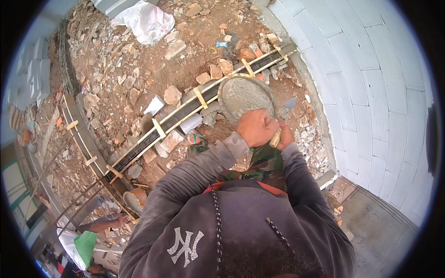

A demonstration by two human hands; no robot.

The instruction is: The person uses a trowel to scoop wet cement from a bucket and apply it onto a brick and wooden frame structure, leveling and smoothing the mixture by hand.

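My left hand (255, 127) is closed at the near rim of a round bucket (243, 95) of wet grey mortar, seemingly gripping it; its fingertips are mostly hidden. Just to its right, my right hand (286, 136) is closed around a trowel's wooden handle (275, 138). The grey metal trowel blade (289, 104) sticks out beyond the bucket's right side. The bucket sits over the near side of a long narrow timber form (176, 118) with dark bars inside and short wooden cross pieces. My camouflage-clad legs show below the bucket.
Rubble (173, 95) covers the soil around the form. A white sack (143, 25) lies beyond. A pale block wall (371, 102) borders the right. A second form (83, 134), thin rods, stacked pale blocks (34, 78) and an orange bucket (134, 199) are left. A co-worker's arm (102, 224) shows lower left.
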